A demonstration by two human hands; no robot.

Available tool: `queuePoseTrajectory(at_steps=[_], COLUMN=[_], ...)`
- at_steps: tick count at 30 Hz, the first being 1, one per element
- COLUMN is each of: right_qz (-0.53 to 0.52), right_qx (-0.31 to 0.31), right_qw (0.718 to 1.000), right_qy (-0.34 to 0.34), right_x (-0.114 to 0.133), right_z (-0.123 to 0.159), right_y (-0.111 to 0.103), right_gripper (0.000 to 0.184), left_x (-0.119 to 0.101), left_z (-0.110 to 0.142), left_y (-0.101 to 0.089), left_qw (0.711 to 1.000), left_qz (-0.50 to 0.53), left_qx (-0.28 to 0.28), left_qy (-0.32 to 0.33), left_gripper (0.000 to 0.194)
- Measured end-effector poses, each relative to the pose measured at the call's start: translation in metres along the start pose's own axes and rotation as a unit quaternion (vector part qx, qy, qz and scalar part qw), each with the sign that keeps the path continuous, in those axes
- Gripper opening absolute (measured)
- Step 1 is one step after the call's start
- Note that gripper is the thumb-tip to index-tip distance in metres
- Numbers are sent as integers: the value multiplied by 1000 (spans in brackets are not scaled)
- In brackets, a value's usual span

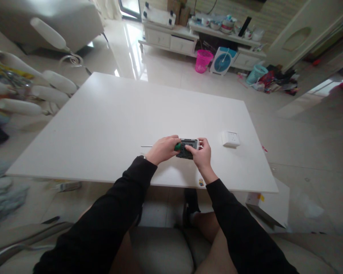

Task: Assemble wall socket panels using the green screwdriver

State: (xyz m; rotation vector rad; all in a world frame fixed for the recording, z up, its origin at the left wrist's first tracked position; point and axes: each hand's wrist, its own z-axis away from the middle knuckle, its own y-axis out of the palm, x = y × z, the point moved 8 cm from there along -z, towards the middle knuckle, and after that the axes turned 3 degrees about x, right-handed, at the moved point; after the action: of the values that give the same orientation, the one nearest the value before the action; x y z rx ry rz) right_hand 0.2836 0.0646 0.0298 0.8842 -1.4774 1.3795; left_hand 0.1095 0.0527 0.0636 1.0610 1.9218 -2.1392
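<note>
My left hand [162, 149] is closed around a screwdriver with a green handle [177, 146]; its thin metal shaft [146, 146] sticks out to the left over the white table [108, 125]. My right hand [201, 153] grips a small dark grey socket module [187, 147] with a white rim, held just above the table near its front edge. Both hands meet at the module. Its underside is hidden by my fingers.
A white wall socket plate [230, 139] lies on the table to the right of my hands. A small yellow sticker [201, 182] sits at the table's front edge. Beyond are a pink basket [203, 61], a small fan [223, 61] and a white cabinet [171, 40].
</note>
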Motion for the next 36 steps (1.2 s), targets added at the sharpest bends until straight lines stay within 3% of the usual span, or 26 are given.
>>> queuePoseTrajectory(at_steps=[8, 14, 18, 20, 22, 24, 27, 29, 31, 34, 36], right_qz=[22, 34, 42, 62, 98, 132, 186, 210, 193, 108, 66], right_qx=[22, 57, 62, 32, -12, -29, 36, 49, 40, 55, 75], right_qw=[1000, 998, 997, 996, 983, 958, 931, 938, 960, 990, 995], right_qy=[-1, 9, 4, -52, -152, -254, -314, -273, -198, -75, -12], right_x=[1, -4, -4, 8, 28, 46, 54, 45, 30, -3, -24], right_z=[-3, -8, -9, -7, -1, 7, 14, 11, 5, 0, -1], right_y=[1, 2, -2, -9, -20, -24, -14, -9, -8, 2, 12], right_gripper=[47, 44, 43, 44, 47, 47, 42, 41, 48, 66, 66], left_x=[-1, -2, -1, 0, 6, 21, 48, 55, 57, 56, 56], left_z=[-1, 0, 3, 3, 2, 2, 8, 12, 14, 15, 15], left_y=[5, 7, 1, -5, -13, -21, -15, -5, 1, 0, -5], left_qw=[998, 997, 996, 995, 994, 983, 934, 905, 891, 893, 904], left_qz=[-49, -4, 39, 63, 89, 137, 247, 298, 327, 322, 289], left_qx=[22, 45, 18, -11, -57, -106, -116, -83, -58, -49, -60], left_qy=[16, 63, 75, 72, 35, -60, -230, -291, -311, -312, -309], left_gripper=[13, 9, 10, 10, 8, 7, 6, 9, 12, 15, 15])
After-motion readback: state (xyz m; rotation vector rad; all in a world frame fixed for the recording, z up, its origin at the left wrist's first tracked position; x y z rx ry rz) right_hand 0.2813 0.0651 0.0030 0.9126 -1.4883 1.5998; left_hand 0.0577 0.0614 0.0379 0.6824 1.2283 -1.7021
